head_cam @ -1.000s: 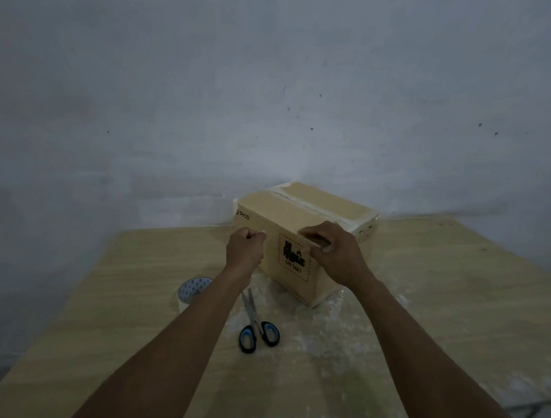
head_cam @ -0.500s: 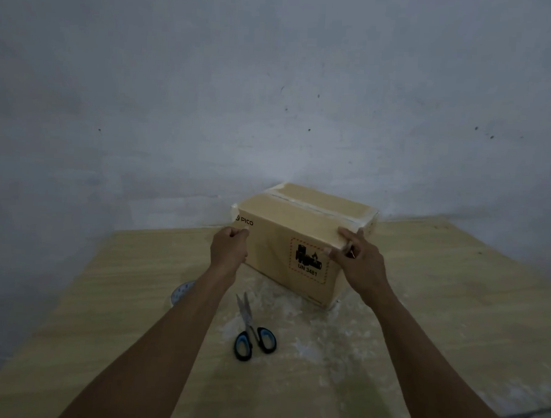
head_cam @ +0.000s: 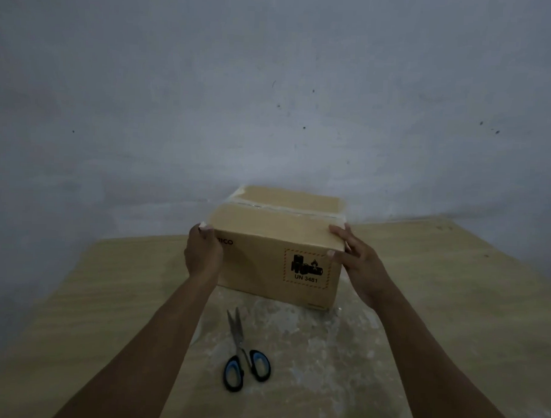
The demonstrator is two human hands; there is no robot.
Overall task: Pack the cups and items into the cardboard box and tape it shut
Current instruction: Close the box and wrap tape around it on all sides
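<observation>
The cardboard box (head_cam: 265, 259) stands shut on the wooden table (head_cam: 453, 295), near the wall, with a strip of clear tape (head_cam: 277, 207) along its top seam. A battery label marked UN 3481 is on its front face. My left hand (head_cam: 203, 253) grips the box's front left corner, fingers curled over the top edge. My right hand (head_cam: 357, 259) holds the front right corner, fingers spread over the top and side. No cups or other items show outside the box.
Scissors (head_cam: 245, 359) with blue and black handles lie shut on the table in front of the box, between my forearms. A grey wall rises right behind the box. White smears mark the table's middle.
The box has turned so its labelled front faces me squarely. Both hands shifted outward to its front corners. The tape roll seen at the left earlier is hidden behind my left arm.
</observation>
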